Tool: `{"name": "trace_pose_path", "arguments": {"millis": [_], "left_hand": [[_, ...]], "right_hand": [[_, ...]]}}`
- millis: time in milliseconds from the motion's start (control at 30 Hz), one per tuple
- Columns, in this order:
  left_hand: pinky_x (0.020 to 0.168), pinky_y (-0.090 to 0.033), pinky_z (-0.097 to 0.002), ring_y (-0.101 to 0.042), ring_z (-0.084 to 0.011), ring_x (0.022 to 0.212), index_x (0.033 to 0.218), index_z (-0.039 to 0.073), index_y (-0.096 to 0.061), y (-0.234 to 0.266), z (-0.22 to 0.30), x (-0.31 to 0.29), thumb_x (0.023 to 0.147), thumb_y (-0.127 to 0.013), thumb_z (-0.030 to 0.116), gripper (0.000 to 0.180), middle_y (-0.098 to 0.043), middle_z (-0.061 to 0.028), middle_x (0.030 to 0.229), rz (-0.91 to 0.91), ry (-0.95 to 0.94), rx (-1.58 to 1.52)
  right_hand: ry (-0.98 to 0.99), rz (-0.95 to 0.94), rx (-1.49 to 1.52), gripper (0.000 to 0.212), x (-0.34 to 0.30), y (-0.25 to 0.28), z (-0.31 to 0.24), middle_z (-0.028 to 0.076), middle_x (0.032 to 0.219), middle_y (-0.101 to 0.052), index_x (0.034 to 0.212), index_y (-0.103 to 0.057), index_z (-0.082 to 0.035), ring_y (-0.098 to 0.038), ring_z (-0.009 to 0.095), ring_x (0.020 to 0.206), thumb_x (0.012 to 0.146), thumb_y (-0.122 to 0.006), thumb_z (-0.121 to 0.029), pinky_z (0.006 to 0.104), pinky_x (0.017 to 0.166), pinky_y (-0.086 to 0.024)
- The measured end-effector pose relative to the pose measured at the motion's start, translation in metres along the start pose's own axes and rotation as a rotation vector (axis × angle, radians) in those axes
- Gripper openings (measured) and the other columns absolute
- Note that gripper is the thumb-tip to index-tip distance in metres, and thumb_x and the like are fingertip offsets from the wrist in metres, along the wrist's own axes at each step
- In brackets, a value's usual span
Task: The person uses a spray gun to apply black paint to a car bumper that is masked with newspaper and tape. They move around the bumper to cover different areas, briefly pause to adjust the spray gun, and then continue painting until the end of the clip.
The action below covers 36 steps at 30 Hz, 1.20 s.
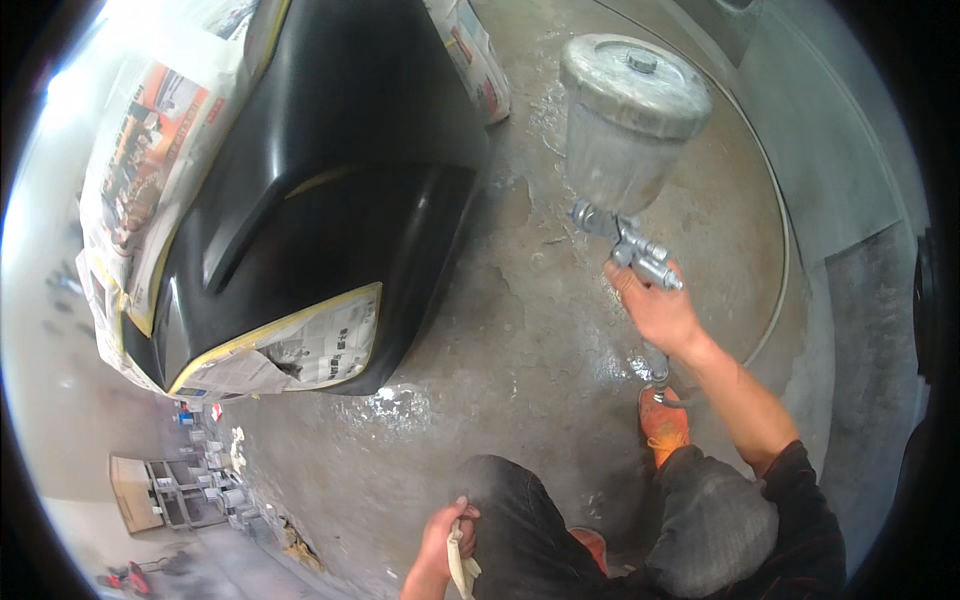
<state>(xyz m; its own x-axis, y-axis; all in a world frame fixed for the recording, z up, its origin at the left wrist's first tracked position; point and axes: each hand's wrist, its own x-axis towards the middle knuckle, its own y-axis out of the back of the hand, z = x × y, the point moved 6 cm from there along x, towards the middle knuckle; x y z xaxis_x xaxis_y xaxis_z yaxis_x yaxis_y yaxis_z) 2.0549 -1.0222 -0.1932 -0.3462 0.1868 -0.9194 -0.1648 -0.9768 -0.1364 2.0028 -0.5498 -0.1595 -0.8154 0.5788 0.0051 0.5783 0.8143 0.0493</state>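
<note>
My right hand [658, 308] is closed around the handle of a metal spray gun [622, 240]. A large, pale cup with a lid [637, 120] sits on top of the gun. The gun is held out at the right, apart from a glossy black car body part [375, 120]. Yellow tape and newspaper [150, 170] cover areas along that part's left side, and more newspaper [315, 345] covers a cut-out near its lower end. Low down, beside my knee, my left hand [438, 535] grips a cream cloth [461, 562] that hangs from the fingers.
A pale hose [783, 230] curves over the wet-patched concrete floor [530, 350] on the right, near a grey wall [860, 150]. My orange shoe [662, 425] stands below the gun. At lower left are a rack [185, 495] and several small containers [225, 485].
</note>
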Motion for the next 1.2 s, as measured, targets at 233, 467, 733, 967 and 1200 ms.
{"name": "trace_pose_path", "arguments": {"millis": [233,467,733,967,1200], "left_hand": [[0.036,-0.025,-0.0322,-0.032,-0.0165,0.034,0.094,0.005,-0.065,0.012,-0.005,-0.001,0.108,-0.053,0.036,0.035,-0.037,-0.0014,0.046,0.046,0.024,-0.023],[0.037,-0.024,-0.0332,-0.03,-0.017,0.034,0.093,0.007,-0.065,0.004,0.001,0.0,0.107,-0.052,0.039,0.037,-0.034,-0.0016,0.045,0.054,0.014,0.008],[0.038,-0.021,-0.0335,-0.026,-0.0167,0.035,0.093,0.008,-0.063,-0.003,-0.004,-0.003,0.107,-0.05,0.039,0.037,-0.033,-0.0013,0.045,0.057,0.016,0.034],[0.038,-0.027,-0.0301,-0.035,-0.0132,0.039,0.099,0.007,-0.065,0.011,-0.017,-0.016,0.106,-0.055,0.042,0.038,-0.042,0.0022,0.051,0.159,-0.006,0.073],[0.038,-0.023,-0.0281,-0.033,-0.0105,0.037,0.096,0.007,-0.066,0.022,-0.024,-0.03,0.104,-0.06,0.043,0.038,-0.037,0.0046,0.049,0.242,0.007,0.063]], "right_hand": [[-0.205,0.134,-0.03,0.011,0.018,0.025,0.049,-0.009,0.078,-0.047,0.101,-0.065,-0.007,-0.039,0.004,0.07,0.1,-0.071,-0.017,0.0267,0.059,-0.035],[0.062,-0.157,0.09,0.013,-0.023,-0.006,-0.009,-0.004,0.074,-0.056,0.094,-0.061,-0.006,-0.049,0.007,0.069,0.097,-0.073,-0.01,0.0291,0.063,-0.044],[0.163,-0.466,-0.055,0.014,-0.037,-0.009,-0.035,0.004,0.089,-0.067,0.102,-0.063,-0.003,-0.061,0.013,0.082,0.099,-0.071,-0.014,0.0321,0.074,-0.051],[-0.077,-0.202,-0.099,0.021,0.016,0.023,-0.008,0.0,0.08,-0.059,0.103,-0.066,-0.005,-0.051,0.007,0.061,0.104,-0.066,-0.026,0.0278,0.054,-0.042],[-0.069,0.083,0.002,0.025,0.051,0.036,0.009,-0.002,0.082,-0.058,0.106,-0.064,-0.007,-0.046,0.006,0.058,0.106,-0.064,-0.032,0.0272,0.051,-0.038]]}}
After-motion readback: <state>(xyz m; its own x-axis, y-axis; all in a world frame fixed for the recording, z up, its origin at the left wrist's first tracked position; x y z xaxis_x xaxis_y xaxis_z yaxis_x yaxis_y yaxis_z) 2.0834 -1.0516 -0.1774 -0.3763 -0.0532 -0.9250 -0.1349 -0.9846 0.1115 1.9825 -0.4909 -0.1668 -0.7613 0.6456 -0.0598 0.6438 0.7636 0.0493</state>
